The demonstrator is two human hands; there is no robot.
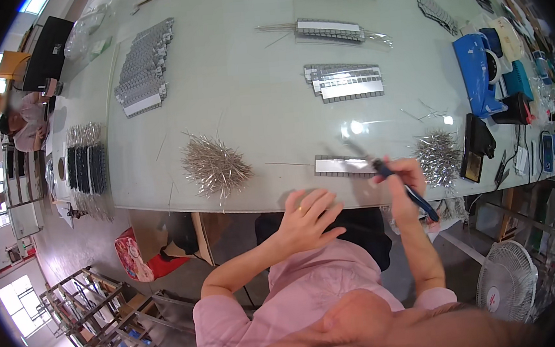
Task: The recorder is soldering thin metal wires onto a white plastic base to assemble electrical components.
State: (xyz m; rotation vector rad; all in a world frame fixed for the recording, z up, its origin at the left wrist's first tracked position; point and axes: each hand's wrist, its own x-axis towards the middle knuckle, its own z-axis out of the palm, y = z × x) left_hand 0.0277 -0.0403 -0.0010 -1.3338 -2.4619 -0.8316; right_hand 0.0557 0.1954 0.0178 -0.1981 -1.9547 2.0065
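White strip [337,163], grey segmented edge [343,173], dark-blue-handled tool [421,202]

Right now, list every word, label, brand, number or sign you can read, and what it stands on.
None readable.
Red mark on the fan: too small.
Blue item at the table's right: markings too small.
Strip by the right hand: no readable text.

On the pale, smooth surface [252,104], a white-and-grey rectangular block [342,164] lies near the front edge, between a spiky heap of silver metal wires [215,164] on its left and a second silver wire heap [438,154] on its right. Behind the block sits a stack of flat grey-and-white rectangular blocks [348,83]; well left of it lies an overlapping grey block row [145,63].
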